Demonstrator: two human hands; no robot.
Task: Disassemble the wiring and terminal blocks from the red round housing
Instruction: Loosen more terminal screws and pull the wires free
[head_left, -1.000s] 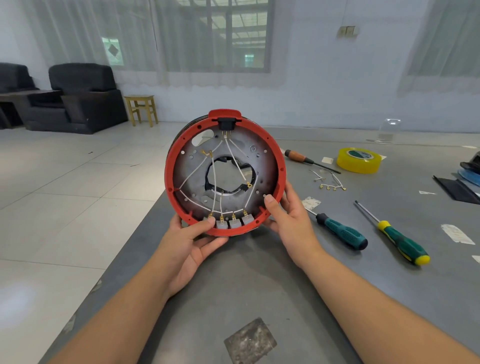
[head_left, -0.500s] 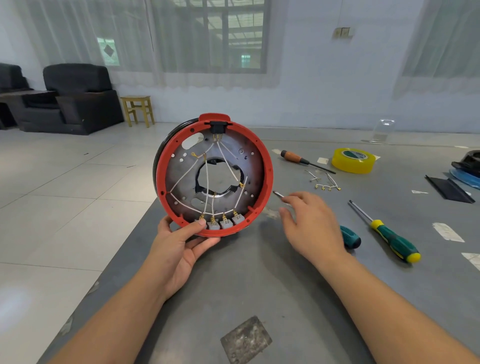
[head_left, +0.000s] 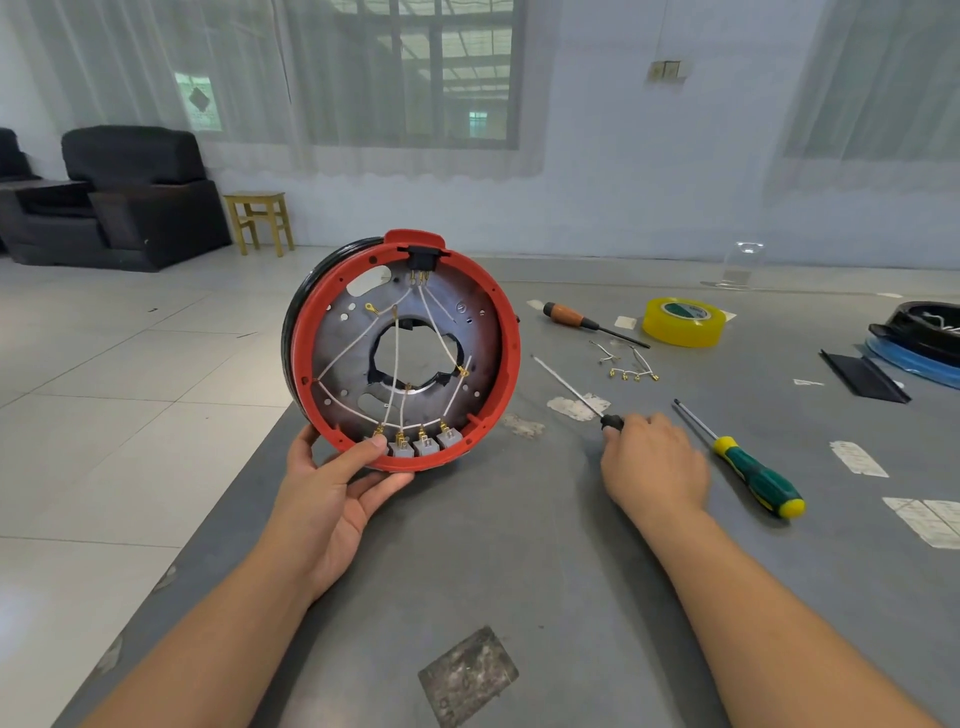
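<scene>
Left hand (head_left: 332, 488) at seven o'clock, cupping the lower rim of one red round housing (head_left: 402, 351), held upright on edge over the near-left corner of one grey table (head_left: 519, 571), thumb pressed on the leftmost of four grey terminal blocks (head_left: 415, 441) along the bottom inside. White wires (head_left: 397, 353) crossing the metal plate within. Right hand (head_left: 654, 465) at four o'clock, curled over the handle of one screwdriver (head_left: 571, 389). Two more screwdrivers: green-yellow (head_left: 748, 470) just beside, orange-handled (head_left: 582, 321) at one o'clock. One yellow tape roll (head_left: 683, 321) further right. Loose wire pieces (head_left: 626, 364) between them.
</scene>
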